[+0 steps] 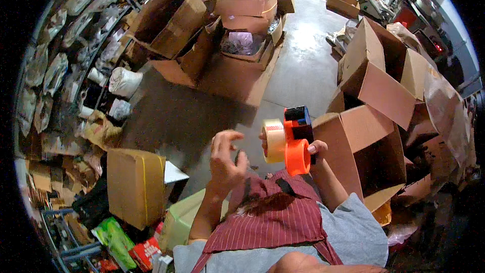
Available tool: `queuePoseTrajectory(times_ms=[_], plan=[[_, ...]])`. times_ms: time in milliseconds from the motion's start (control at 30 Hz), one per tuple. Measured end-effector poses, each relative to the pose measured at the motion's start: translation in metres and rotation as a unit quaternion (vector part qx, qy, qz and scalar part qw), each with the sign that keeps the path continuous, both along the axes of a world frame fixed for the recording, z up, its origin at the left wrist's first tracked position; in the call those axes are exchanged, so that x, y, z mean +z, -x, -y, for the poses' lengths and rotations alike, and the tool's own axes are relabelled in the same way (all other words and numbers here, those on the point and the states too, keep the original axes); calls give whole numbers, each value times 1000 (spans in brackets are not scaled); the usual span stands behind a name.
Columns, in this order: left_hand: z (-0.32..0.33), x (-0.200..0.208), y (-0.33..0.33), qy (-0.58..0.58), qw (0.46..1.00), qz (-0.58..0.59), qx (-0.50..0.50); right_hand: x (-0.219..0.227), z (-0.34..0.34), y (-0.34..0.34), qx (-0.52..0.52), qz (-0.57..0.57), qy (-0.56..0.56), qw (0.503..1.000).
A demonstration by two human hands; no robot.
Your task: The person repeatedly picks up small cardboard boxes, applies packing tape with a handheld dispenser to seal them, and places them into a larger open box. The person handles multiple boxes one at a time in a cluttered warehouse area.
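My right hand [318, 149] grips an orange tape dispenser [297, 157] with a black part at its far end, held up in front of my chest. A roll of clear yellowish packing tape [275, 142] sits at the dispenser's left side. Most of my right fingers are hidden behind the dispenser. My left hand [226, 161] is raised to the left of the tape, apart from it, with bent fingers spread and nothing in them.
An open cardboard box [348, 136] stands close at right, another open box [386, 71] beyond it. A closed carton [135, 187] is at left near a pale green bin [188, 220]. Ahead lie several open boxes; shelves [76, 35] line the left, concrete floor [298, 55] runs between.
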State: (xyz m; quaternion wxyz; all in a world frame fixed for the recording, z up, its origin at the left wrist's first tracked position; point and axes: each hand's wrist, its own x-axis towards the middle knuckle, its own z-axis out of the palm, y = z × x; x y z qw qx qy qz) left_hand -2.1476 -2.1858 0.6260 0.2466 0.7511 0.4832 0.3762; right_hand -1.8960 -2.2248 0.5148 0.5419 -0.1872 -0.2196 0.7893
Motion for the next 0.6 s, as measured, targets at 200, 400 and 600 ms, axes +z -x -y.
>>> queuePoseTrajectory(times_ms=[200,400,600], plan=[[-177,-12,-43,58,975,15,-212,-37,-109,-36,-36,60,48,996],[-327,-41,-84,63,898,-97,-424,27,-210,-61,17,206,113,972],[-425,-90,-168,101,789,-130,-592,2,-259,-100,-98,106,221,965]])
